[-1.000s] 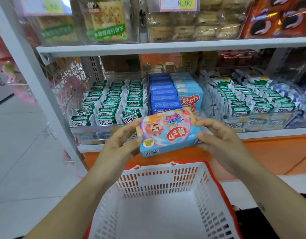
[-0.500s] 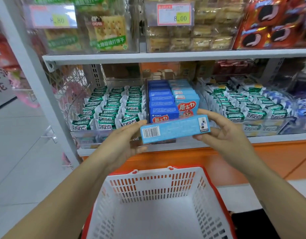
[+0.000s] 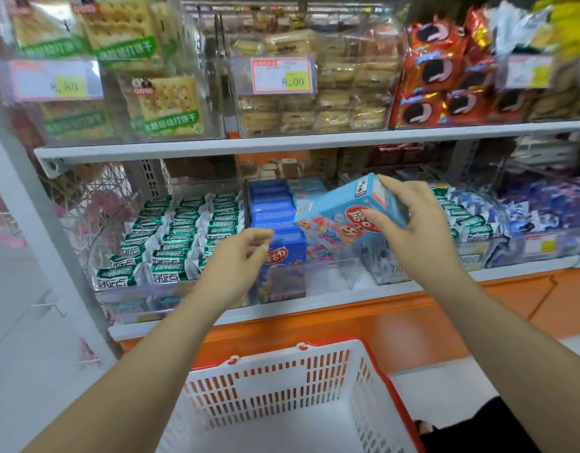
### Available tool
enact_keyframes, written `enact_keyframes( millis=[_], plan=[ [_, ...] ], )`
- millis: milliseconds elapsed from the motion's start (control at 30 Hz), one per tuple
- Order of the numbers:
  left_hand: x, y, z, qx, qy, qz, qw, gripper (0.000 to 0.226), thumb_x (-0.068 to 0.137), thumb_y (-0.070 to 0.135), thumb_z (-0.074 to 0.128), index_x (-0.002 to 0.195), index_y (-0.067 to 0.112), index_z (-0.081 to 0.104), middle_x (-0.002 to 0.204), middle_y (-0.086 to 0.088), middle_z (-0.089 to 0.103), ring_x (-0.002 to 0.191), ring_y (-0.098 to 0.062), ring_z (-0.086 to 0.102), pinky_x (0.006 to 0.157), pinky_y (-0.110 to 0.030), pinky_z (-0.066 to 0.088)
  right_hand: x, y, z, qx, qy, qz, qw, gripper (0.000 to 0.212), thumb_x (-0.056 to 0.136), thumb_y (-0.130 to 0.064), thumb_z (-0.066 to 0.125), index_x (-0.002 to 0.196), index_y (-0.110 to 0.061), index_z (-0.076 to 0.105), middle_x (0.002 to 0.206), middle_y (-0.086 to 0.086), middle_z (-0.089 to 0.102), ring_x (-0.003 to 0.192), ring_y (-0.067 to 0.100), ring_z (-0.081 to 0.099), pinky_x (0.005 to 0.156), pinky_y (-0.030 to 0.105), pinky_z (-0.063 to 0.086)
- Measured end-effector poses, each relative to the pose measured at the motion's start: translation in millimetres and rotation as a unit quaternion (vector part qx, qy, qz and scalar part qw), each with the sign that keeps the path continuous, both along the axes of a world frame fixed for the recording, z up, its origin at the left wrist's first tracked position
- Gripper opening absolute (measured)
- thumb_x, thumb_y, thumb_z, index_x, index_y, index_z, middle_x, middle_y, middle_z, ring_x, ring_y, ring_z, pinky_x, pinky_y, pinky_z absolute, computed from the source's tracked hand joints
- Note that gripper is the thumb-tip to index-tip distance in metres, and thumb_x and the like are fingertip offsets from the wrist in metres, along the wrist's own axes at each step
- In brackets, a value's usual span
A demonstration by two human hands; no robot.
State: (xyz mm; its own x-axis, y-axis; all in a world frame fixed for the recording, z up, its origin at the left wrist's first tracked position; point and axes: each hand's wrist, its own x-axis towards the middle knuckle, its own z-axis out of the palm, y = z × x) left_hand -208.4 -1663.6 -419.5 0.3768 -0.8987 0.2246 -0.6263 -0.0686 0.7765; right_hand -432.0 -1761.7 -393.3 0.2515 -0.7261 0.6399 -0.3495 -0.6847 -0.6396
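Your right grip [image 3: 416,223] reaches out at the end of a nearly straight forearm, up over the lower shelf [image 3: 314,304]. It holds the box [image 3: 337,209] by its right end, with the thumb pressed on the printed front beside the red oval and the fingers curled over the top end panel. Your left grip [image 3: 239,256] hangs just left of the box and apart from it. Its fingers are loosely curled, thumb and forefinger tips close together, and it holds nothing. It sits in front of the dark blue boxes [image 3: 272,207] in the clear tray.

The box is light blue and tilted, its gripped end high and its other end dipping toward the row of like boxes behind the tray wall. Its front faces you, showing a cartoon face, pink figures and white characters on red. That low corner is blurred, so it may be touching the row or just clear of it.

The basket [image 3: 314,362], white with a red rim, stands below your forearms, well apart from the box.
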Motion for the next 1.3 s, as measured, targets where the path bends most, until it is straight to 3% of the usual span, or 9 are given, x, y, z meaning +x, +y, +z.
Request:
enact_keyframes(
  millis=[100,200,300,467,733,933,1067,1200,1300],
  plan=[
    [16.5,-10.3,-11.5,-0.015,-0.200,0.003,0.980,0.033,0.095,0.012,0.053,0.127,0.018,0.060,0.126,0.002,0.061,0.115,-0.018,0.055,0.099,-0.029,0.040,8.3,-7.3,2.2,-0.039,0.064,-0.004,0.997,0.050,0.087,-0.015,0.067,0.134,-0.016,0.052,0.108,-0.002,0.041,0.093,-0.006,0.037,0.077,-0.004,0.031],
    [27.8,-14.8,-24.1,0.003,-0.291,-0.013,0.957,0.037,0.095,0.017,0.054,0.130,0.024,0.058,0.137,0.005,0.054,0.130,-0.018,0.045,0.113,-0.045,0.025,15.9,-14.4,4.6,-0.067,0.095,-0.001,0.993,0.051,0.086,-0.011,0.067,0.134,-0.013,0.052,0.107,-0.002,0.041,0.093,-0.008,0.034,0.078,-0.007,0.028],
    [32.1,-9.5,-37.8,0.003,-0.304,-0.020,0.953,0.044,0.094,0.021,0.055,0.138,0.028,0.050,0.144,0.008,0.046,0.136,-0.017,0.036,0.118,-0.048,0.013,18.3,-21.9,9.8,-0.073,0.122,-0.013,0.990,0.052,0.086,-0.013,0.067,0.136,-0.016,0.051,0.107,-0.004,0.040,0.096,-0.007,0.034,0.077,-0.006,0.030],
    [37.1,-7.1,-54.6,-0.038,-0.316,-0.034,0.947,0.054,0.089,0.019,0.064,0.141,0.023,0.046,0.143,0.001,0.047,0.132,-0.026,0.041,0.112,-0.054,0.027,24.1,-23.8,12.2,-0.097,0.159,-0.030,0.982,0.053,0.086,-0.016,0.068,0.135,-0.016,0.051,0.112,0.001,0.047,0.102,0.001,0.039,0.077,-0.004,0.030],
    [33.1,-10.1,-56.4,-0.067,-0.306,-0.025,0.949,0.051,0.087,0.019,0.065,0.137,0.020,0.051,0.137,-0.002,0.051,0.125,-0.029,0.044,0.106,-0.048,0.034,30.8,-12.2,2.2,-0.105,0.236,-0.041,0.965,0.049,0.082,-0.023,0.073,0.127,-0.015,0.056,0.120,0.003,0.055,0.112,0.020,0.050,0.087,0.031,0.042],
    [29.9,-5.4,-56.2,-0.055,-0.307,-0.027,0.950,0.054,0.090,0.023,0.061,0.142,0.023,0.044,0.144,0.001,0.043,0.132,-0.025,0.037,0.112,-0.047,0.028,44.5,-31.9,-6.4,-0.048,0.333,0.033,0.941,0.048,0.081,-0.029,0.073,0.125,-0.015,0.058,0.123,0.003,0.056,0.115,0.020,0.050,0.092,0.029,0.038],
    [30.4,-5.4,-65.8,-0.072,-0.325,-0.026,0.943,0.059,0.082,0.018,0.071,0.137,0.018,0.050,0.137,-0.004,0.050,0.122,-0.031,0.048,0.102,-0.052,0.039,51.9,-43.2,-21.4,-0.023,0.381,0.058,0.922,0.050,0.081,-0.032,0.073,0.125,-0.016,0.059,0.125,0.002,0.058,0.117,0.018,0.051,0.094,0.024,0.035],
    [29.7,-8.0,-67.4,-0.095,-0.325,-0.016,0.941,0.057,0.081,0.016,0.071,0.134,0.018,0.052,0.134,-0.004,0.052,0.121,-0.031,0.050,0.101,-0.051,0.041,49.7,-49.3,-27.9,-0.020,0.369,0.062,0.927,0.048,0.084,-0.034,0.069,0.126,-0.015,0.060,0.125,0.003,0.060,0.115,0.017,0.053,0.088,0.012,0.029],
    [30.0,-9.1,-68.1,-0.111,-0.314,-0.010,0.943,0.052,0.082,0.013,0.067,0.132,0.018,0.055,0.133,-0.003,0.054,0.123,-0.031,0.048,0.103,-0.050,0.039,53.0,-55.0,-21.1,-0.001,0.344,0.060,0.937,0.043,0.089,-0.039,0.060,0.126,-0.016,0.061,0.127,0.000,0.060,0.116,0.014,0.052,0.088,0.015,0.031]
  ],
)
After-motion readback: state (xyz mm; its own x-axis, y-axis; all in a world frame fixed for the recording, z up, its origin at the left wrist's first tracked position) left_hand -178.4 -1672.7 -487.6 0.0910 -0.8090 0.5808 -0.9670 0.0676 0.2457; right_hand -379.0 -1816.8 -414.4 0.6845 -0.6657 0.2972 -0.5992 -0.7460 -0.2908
